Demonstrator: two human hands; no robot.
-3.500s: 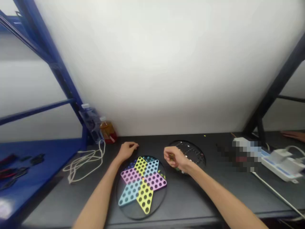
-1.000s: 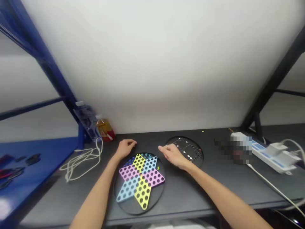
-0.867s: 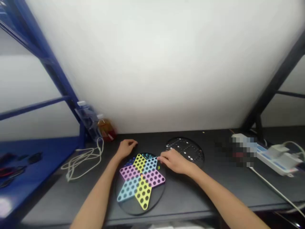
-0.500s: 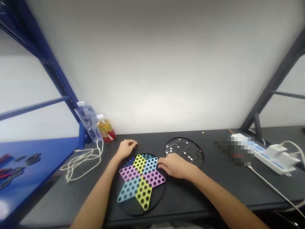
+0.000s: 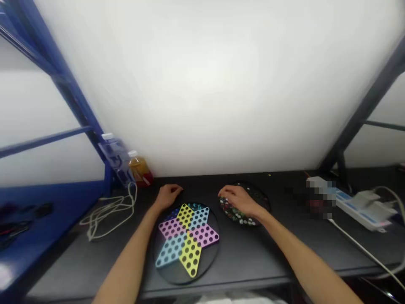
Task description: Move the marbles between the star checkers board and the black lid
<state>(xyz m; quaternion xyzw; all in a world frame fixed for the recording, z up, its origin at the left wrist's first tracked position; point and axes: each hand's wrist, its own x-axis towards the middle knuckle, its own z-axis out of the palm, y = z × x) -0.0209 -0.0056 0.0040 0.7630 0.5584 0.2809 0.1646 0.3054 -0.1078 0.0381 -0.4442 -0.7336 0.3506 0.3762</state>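
My left hand [image 5: 168, 197] rests on the black table just beyond the star board, its fingers curled inward; what they hold, if anything, is hidden. My right hand [image 5: 237, 197] is over a round black tray [image 5: 268, 202], with fingers bent down and a little apart, and nothing visible in them. Many small marbles [image 5: 242, 220], white, green and red, lie in the tray. Between my forearms lies a Chinese checkers board [image 5: 189, 240] with yellow, blue and pink sections full of holes. Dark blue and teal marbles [image 5: 195, 207] fill gaps at its far side.
A clear bottle [image 5: 115, 156] and a yellow-red drink bottle [image 5: 140, 170] stand at the back left. A white cable [image 5: 109, 211] lies coiled before them. On the right is a white power strip [image 5: 356, 207] with plugs, beside a pixelated patch. Blue shelf frames flank the table.
My right hand has moved from the board's right edge, away and to the right, onto the round tray. The left hand has stayed in place. The wall looks brighter.
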